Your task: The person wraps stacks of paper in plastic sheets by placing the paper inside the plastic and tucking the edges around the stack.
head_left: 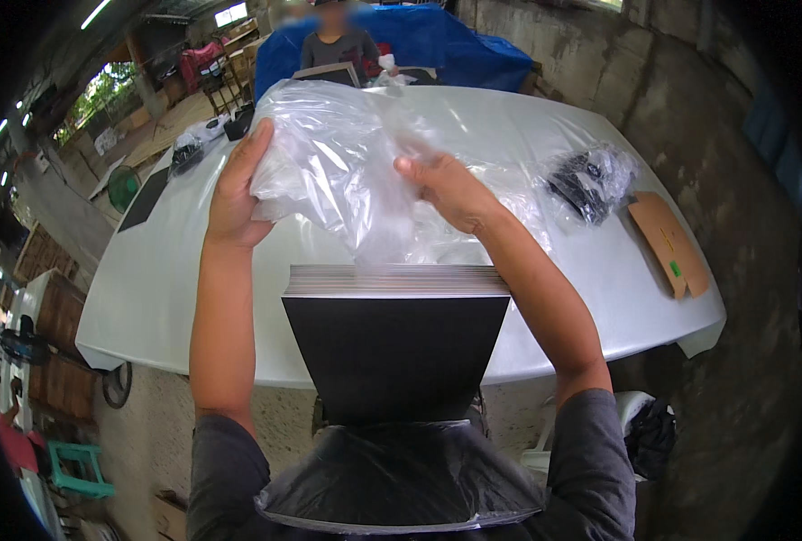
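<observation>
Holding a clear bag (329,162) above the near half of the bench (157,298), a person grips its left edge with the left hand (237,194), thumb in front and fingers behind the film. The right hand (455,191) is raised at the bag's other side, thumb toward the film; its fingers are blurred, and whether they are closed on the plastic cannot be told. Just below the bag, a stack of black panels (396,352) rises at the bench's near edge, pale layered edges on top.

The bag looks light, limp and slippery, likely to crease, cling or tear if pulled hard; an edge pinched between thumb and fingers would seem the surest hold. More loose film (509,194) lies beyond the right hand, with a wrapped black bundle (590,185) farther right.

No writing can be read on the bag or panels. Cardboard (642,219) at the bench's right side bears a small green label (675,269), its marks too small to make out.
</observation>
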The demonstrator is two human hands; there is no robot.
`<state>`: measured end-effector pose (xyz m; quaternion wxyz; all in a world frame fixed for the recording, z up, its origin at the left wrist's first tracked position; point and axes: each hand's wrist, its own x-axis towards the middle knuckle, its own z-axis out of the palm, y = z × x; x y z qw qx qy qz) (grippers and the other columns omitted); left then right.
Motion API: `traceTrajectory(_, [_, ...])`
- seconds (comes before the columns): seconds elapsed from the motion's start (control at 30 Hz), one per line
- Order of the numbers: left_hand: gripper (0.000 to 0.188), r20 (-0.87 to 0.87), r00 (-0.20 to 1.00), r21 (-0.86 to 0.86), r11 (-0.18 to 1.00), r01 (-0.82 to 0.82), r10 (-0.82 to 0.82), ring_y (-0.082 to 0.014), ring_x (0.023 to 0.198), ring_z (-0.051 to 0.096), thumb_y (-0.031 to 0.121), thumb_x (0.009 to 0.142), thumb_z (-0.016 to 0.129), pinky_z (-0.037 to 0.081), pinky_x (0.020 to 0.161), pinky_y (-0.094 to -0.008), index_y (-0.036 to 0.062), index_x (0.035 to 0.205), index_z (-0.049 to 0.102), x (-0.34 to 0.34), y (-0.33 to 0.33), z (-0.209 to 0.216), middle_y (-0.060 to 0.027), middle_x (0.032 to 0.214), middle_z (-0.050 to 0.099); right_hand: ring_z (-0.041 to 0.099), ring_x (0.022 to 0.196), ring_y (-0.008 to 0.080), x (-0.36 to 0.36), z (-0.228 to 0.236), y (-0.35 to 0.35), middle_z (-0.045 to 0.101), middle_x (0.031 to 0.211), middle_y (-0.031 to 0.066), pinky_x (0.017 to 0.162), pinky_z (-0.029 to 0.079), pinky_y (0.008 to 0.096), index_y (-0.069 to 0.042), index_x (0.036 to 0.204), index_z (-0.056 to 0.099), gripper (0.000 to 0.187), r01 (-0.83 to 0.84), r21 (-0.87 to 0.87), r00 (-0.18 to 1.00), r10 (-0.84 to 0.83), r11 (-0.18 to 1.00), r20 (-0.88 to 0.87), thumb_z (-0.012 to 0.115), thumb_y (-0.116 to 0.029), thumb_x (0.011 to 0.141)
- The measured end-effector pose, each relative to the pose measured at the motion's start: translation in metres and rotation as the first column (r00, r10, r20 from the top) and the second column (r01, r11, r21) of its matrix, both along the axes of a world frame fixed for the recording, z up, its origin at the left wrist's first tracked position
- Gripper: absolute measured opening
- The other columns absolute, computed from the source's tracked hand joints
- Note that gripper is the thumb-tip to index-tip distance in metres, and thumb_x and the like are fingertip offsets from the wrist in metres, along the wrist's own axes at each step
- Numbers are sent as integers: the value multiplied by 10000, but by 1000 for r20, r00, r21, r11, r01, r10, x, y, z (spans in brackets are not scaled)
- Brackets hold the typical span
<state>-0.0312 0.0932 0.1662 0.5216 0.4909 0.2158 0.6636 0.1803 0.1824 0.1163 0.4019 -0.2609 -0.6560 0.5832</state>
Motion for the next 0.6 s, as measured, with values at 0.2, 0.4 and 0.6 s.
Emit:
traceTrajectory(0.2, [308, -473, 805, 145, 933, -329, 358, -95, 770, 532, 197, 819, 560, 420, 735, -207, 9, 1054, 497, -25, -19, 10, -31, 865, 552, 495, 636, 76, 62, 67, -6, 584, 740, 4, 592, 386, 200, -37, 899, 610, 170, 565, 171, 767, -438, 807, -469, 557, -163, 798])
traceTrajectory(0.4, [550, -531, 651, 339, 841, -423, 542, -133, 892, 475, 344, 772, 588, 377, 791, -235, 26, 1181, 406, -2, -14, -1, -54, 977, 486, 446, 554, 31, 93, 109, -47, 542, 696, -12, 447, 338, 167, -30, 912, 581, 144, 803, 403, 585, -455, 438, -671, 513, -138, 844])
traceTrajectory(0.6, [816, -462, 692, 664, 733, -144, 555, -223, 1054, 420, 469, 665, 669, 349, 877, -349, 80, 1284, 307, 72, -1, -7, -138, 1164, 439, 421, 532, 26, 54, 93, -66, 518, 667, -29, 458, 333, 164, -21, 981, 560, 167, 494, 627, 869, -329, 602, -369, 483, -109, 863])
